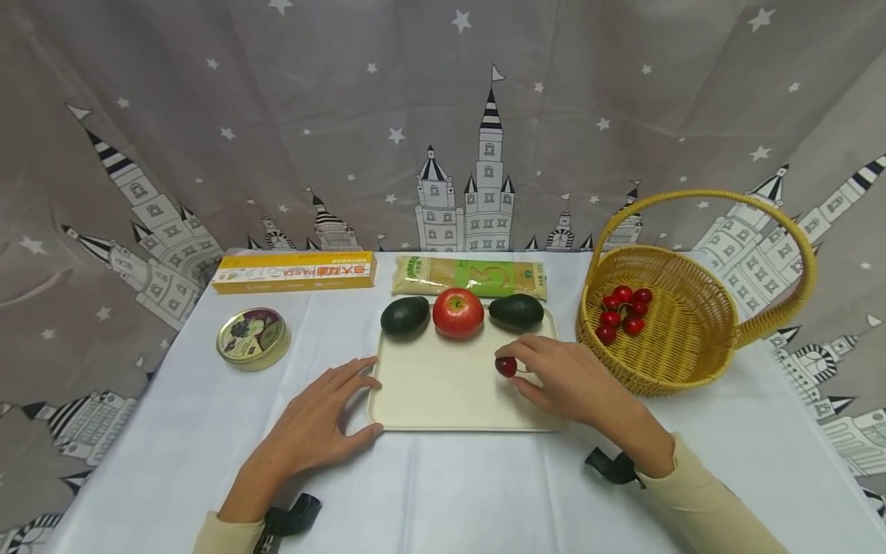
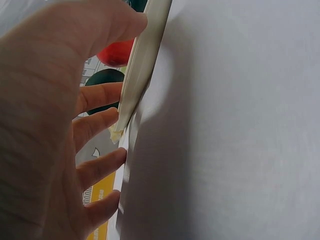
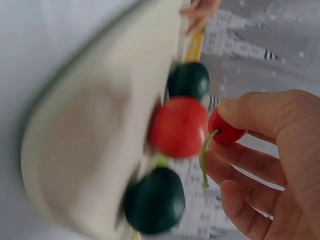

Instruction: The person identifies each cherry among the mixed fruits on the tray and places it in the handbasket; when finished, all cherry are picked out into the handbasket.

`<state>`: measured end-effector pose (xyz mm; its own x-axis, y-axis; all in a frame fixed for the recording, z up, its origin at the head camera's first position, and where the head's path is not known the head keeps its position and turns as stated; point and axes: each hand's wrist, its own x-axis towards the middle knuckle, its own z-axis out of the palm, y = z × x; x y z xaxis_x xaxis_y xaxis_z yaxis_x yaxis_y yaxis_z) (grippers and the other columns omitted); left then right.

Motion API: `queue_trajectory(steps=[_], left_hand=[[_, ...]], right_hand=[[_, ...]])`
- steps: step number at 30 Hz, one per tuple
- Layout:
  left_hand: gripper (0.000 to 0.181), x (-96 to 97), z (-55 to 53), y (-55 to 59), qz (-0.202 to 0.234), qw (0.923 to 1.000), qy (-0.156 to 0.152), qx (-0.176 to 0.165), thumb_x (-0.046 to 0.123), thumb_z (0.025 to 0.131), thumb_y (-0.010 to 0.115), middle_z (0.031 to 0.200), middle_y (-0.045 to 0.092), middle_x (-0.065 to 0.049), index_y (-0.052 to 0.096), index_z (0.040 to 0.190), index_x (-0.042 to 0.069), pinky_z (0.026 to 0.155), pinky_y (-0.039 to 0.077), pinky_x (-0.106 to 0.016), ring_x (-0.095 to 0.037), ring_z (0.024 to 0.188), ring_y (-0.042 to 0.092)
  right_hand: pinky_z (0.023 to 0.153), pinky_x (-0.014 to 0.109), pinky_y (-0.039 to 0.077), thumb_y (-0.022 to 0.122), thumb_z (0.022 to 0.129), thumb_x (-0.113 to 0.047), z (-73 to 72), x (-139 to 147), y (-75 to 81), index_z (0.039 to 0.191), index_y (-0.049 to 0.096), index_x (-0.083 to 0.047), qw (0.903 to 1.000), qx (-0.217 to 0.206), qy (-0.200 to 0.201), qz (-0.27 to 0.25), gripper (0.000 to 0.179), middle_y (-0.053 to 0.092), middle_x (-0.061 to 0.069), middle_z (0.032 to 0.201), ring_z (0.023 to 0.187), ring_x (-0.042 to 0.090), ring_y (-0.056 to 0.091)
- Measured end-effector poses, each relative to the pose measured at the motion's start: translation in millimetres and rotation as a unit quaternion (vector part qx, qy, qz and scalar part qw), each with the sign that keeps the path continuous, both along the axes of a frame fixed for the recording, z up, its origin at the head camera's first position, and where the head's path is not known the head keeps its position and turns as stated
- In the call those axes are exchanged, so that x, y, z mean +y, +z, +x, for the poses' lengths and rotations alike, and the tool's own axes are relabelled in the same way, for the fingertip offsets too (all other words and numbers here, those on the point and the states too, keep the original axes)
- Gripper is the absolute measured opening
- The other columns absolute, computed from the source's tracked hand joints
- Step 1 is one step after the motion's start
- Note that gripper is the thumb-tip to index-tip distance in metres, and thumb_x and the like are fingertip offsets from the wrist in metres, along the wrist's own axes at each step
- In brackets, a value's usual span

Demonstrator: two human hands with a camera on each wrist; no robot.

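Note:
My right hand (image 1: 564, 377) pinches a dark red cherry (image 1: 506, 366) between thumb and fingers, over the right part of a cream tray (image 1: 443, 392). Its green stem (image 3: 204, 160) hangs free in the right wrist view. My left hand (image 1: 318, 419) rests at the tray's left edge, fingers spread, thumb and some fingertips touching the rim. Along the tray's far side sit an avocado (image 1: 404, 316), a red apple (image 1: 457, 313) and a second avocado (image 1: 516, 312), in a row. More cherries (image 1: 623, 308) lie in a yellow wicker basket (image 1: 681, 331) to the right.
Behind the tray lies a green and tan packet (image 1: 471, 277). A yellow and white pasta box (image 1: 294, 272) is at the back left, with a round tin (image 1: 252, 338) in front of it. The basket's tall handle (image 1: 713, 194) arches upward. A patterned curtain (image 1: 346, 115) hangs behind the table.

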<state>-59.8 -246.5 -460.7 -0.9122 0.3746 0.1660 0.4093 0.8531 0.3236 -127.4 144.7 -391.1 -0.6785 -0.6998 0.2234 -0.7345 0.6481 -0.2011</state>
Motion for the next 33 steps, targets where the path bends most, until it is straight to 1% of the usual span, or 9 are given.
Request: queue_trajectory(steps=[6,9,13,16,23,26,28,31,33], left_hand=[[0.054,-0.5,1.8,0.5,0.002,1.0,0.001,0.0,0.052,0.086,0.084,0.165,0.05,0.002,0.068,0.13,0.025,0.114,0.051,-0.053,-0.028,0.146,0.053],[0.054,-0.7,2.0,0.7,0.004,1.0,0.0,0.004,0.05,0.085,0.085,0.164,0.051,0.001,0.068,0.129,0.024,0.114,0.051,-0.052,-0.028,0.146,0.053],[0.055,-1.2,1.9,0.7,0.006,0.9999,-0.004,0.01,0.049,0.084,0.086,0.164,0.051,0.0,0.069,0.129,0.023,0.114,0.051,-0.052,-0.028,0.146,0.053],[0.055,-1.2,1.4,0.5,0.007,0.9999,-0.005,0.013,0.048,0.084,0.086,0.163,0.052,0.0,0.069,0.129,0.023,0.114,0.05,-0.051,-0.029,0.145,0.053],[0.055,-1.4,1.1,-0.1,0.008,0.9998,-0.006,0.015,0.048,0.083,0.086,0.164,0.051,0.0,0.069,0.129,0.022,0.116,0.049,-0.051,-0.029,0.145,0.053],[0.055,-1.5,1.5,0.0,0.01,0.9998,-0.007,0.016,0.048,0.083,0.086,0.164,0.051,-0.001,0.069,0.129,0.022,0.119,0.046,-0.051,-0.03,0.145,0.053],[0.055,-1.4,2.0,0.1,0.009,0.9998,-0.006,0.014,0.048,0.084,0.086,0.164,0.051,-0.001,0.069,0.129,0.022,0.121,0.044,-0.051,-0.03,0.146,0.053],[0.055,-1.4,2.6,0.1,0.008,0.9999,-0.004,0.011,0.048,0.084,0.085,0.164,0.051,0.0,0.069,0.129,0.022,0.121,0.044,-0.051,-0.03,0.146,0.052],[0.055,-1.4,2.9,0.1,0.008,0.9999,-0.002,0.01,0.049,0.085,0.085,0.164,0.051,0.0,0.068,0.13,0.023,0.12,0.045,-0.052,-0.03,0.147,0.052]], right_hand=[[0.053,0.021,0.048,0.088,0.09,-0.021,-11.3,31,11.7,0.125,0.074,-0.02,0.9983,0.016,-0.055,-0.004,0.038,0.075,0.003,0.105,0.077,0.014,0.07],[0.052,0.024,0.048,0.087,0.09,-0.02,-14.7,45,14.7,0.126,0.074,-0.02,0.9963,0.019,-0.084,0.0,0.038,0.074,0.004,0.103,0.072,0.014,0.066],[0.057,0.031,0.054,0.086,0.091,-0.02,-16.0,60,17.5,0.128,0.073,-0.018,0.9934,0.011,-0.114,0.006,0.04,0.074,0.007,0.107,0.071,0.016,0.062],[0.062,0.036,0.06,0.086,0.091,-0.022,-16.3,70,18.9,0.13,0.072,-0.016,0.991,0.001,-0.134,0.007,0.041,0.074,0.01,0.114,0.076,0.019,0.064],[0.063,0.045,0.061,0.083,0.095,-0.028,-19.5,88,20.3,0.133,0.07,-0.015,0.9854,0.003,-0.17,0.011,0.042,0.071,0.012,0.121,0.08,0.026,0.07],[0.061,0.045,0.06,0.082,0.095,-0.028,-21.3,95,22.0,0.134,0.07,-0.014,0.9834,-0.004,-0.181,0.016,0.043,0.07,0.014,0.124,0.078,0.027,0.069],[0.058,0.041,0.059,0.081,0.095,-0.027,-22.4,98,23.0,0.135,0.069,-0.014,0.982,-0.01,-0.188,0.019,0.044,0.07,0.016,0.123,0.075,0.025,0.066],[0.055,0.036,0.055,0.082,0.095,-0.026,-24.2,104,23.3,0.136,0.068,-0.014,0.9805,-0.009,-0.195,0.024,0.046,0.069,0.016,0.119,0.073,0.021,0.063],[0.052,0.032,0.051,0.082,0.095,-0.027,-26.1,107,23.0,0.137,0.068,-0.014,0.9798,-0.01,-0.198,0.028,0.046,0.069,0.014,0.115,0.071,0.019,0.061]])
